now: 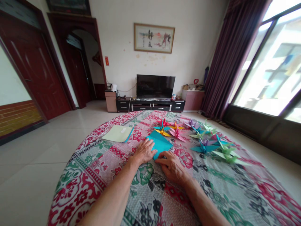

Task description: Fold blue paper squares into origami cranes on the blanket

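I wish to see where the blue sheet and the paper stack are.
Blue sheet (162, 144): head view, middle of its upper surface.
Paper stack (115, 134): head view, its pale top sheet.

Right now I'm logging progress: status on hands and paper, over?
Left hand on blue paper. Right hand at its near corner. Cranes beyond and right, clear of both hands.

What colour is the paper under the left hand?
The paper is bright turquoise blue, seen best in the head view.
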### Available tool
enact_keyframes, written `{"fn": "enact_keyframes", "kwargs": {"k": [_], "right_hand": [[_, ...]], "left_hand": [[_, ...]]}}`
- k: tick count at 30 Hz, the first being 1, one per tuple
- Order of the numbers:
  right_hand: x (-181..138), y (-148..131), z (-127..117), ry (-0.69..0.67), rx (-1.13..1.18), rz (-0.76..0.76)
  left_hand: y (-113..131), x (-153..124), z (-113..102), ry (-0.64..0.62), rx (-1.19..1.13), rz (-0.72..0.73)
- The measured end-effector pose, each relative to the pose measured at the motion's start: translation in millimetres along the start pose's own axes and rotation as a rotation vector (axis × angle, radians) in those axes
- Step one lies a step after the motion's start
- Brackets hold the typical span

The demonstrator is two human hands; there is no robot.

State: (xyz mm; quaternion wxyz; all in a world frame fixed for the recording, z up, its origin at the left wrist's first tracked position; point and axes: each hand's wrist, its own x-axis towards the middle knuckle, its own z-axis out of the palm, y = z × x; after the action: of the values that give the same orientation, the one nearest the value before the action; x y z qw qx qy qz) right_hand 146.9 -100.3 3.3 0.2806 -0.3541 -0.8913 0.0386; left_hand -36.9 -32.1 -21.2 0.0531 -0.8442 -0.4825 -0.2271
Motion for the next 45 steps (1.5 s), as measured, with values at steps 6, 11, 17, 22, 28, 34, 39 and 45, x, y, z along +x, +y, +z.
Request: {"fn": "enact_keyframes", "kwargs": {"k": [6, 11, 17, 22, 28, 34, 39, 45], "right_hand": [[0.4, -0.7, -1.3, -0.009, 0.001, 0.001], [0.2, -0.5, -2.0, -0.016, 0.002, 0.005], [0.3, 1.6, -1.0, -0.003, 0.053, 0.001], [0.4, 3.9, -0.7, 0.010, 0.100, 0.013], [1.0, -2.7, -2.5, -0.033, 0.032, 0.039], [0.7, -5.3, -2.1, -0.041, -0.013, 0.043], [0.5, -3.9, -0.6, -0.043, -0.012, 0.035], [0.9, -4.4, -1.0, -0.040, -0.003, 0.009]], "left_hand": [[1.9, -2.2, 0.7, -0.036, 0.016, -0.018], [2.9, -3.2, -2.8, -0.083, 0.012, -0.047], [6.3, -4.6, -9.4, -0.159, -0.003, -0.083], [8.5, -3.7, -14.7, -0.203, -0.001, -0.095], [9.0, -1.6, -18.2, -0.242, 0.001, -0.096], [7.8, -1.1, -16.2, -0.228, 0.001, -0.092], [5.6, -1.8, -12.2, -0.201, -0.005, -0.091], [2.4, -0.7, -10.5, -0.202, -0.019, -0.079]]}}
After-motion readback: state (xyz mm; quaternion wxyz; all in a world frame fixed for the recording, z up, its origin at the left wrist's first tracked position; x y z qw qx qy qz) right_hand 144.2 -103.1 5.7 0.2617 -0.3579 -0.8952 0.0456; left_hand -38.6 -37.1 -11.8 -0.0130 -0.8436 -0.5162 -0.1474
